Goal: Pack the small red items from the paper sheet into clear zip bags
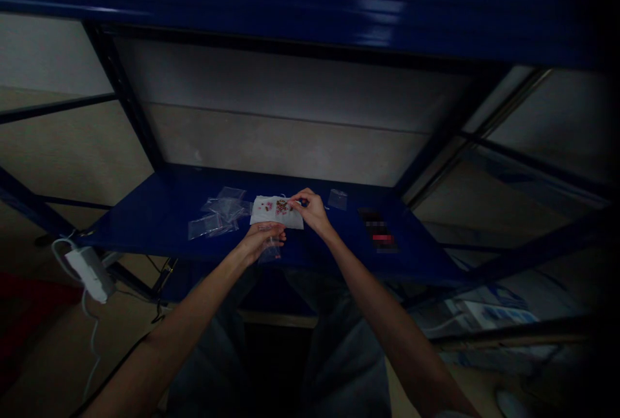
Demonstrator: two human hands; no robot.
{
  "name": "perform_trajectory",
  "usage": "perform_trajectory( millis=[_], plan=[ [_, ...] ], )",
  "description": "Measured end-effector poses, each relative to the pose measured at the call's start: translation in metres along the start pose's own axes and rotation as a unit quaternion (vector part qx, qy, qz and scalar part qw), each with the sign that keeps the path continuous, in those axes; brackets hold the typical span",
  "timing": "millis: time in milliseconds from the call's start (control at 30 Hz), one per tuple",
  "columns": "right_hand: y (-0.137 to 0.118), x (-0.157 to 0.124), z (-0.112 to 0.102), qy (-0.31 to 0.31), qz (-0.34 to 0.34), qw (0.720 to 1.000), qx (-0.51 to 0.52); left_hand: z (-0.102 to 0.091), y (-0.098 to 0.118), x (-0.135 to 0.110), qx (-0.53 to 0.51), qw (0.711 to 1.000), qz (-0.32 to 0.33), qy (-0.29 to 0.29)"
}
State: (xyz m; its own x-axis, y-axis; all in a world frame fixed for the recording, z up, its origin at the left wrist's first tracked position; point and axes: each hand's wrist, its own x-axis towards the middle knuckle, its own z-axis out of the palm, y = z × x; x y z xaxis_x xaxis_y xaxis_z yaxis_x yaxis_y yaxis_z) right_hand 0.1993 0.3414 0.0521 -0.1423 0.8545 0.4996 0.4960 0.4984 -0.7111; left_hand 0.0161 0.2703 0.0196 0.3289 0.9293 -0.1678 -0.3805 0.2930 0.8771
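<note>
A white printed packet (pixel 276 211) is held over the blue steel shelf (pixel 145 211), pinched at its upper right edge by the nearly closed fingers (pixel 295 199) of the right hand (pixel 311 210). The left hand (pixel 261 241) is curled at its lower edge, a clear zip bag (pixel 269 253) showing beneath; the grip cannot be determined. Further clear zip bags (pixel 217 211) lie on the shelf to the left.

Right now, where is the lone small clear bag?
In the head view, the bag lies on the blue shelf, right of the right hand and white packet.
</note>
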Motion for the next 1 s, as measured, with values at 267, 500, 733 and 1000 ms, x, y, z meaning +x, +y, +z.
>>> perform_trajectory(
  millis=[267, 500, 733, 1000],
  plan=[
    [-0.048, -0.028, -0.014, -0.155, -0.082, 0.984, 0.035, 0.018, -0.004, 0.006, 0.044, 0.997, 0.021, -0.067],
    [-0.009, -0.017, -0.017, -0.066, -0.018, 0.993, 0.093, 0.022, -0.001, 0.009, 0.042, 0.995, 0.029, -0.081],
    [0.064, -0.008, 0.002, 0.024, 0.103, 0.994, -0.020, 0.018, -0.010, -0.021, 0.020, 0.996, 0.057, -0.062],
    [0.066, 0.017, 0.001, -0.061, 0.031, 0.983, -0.171, 0.000, 0.007, -0.043, -0.083, 0.993, 0.069, -0.038]
  ],
)
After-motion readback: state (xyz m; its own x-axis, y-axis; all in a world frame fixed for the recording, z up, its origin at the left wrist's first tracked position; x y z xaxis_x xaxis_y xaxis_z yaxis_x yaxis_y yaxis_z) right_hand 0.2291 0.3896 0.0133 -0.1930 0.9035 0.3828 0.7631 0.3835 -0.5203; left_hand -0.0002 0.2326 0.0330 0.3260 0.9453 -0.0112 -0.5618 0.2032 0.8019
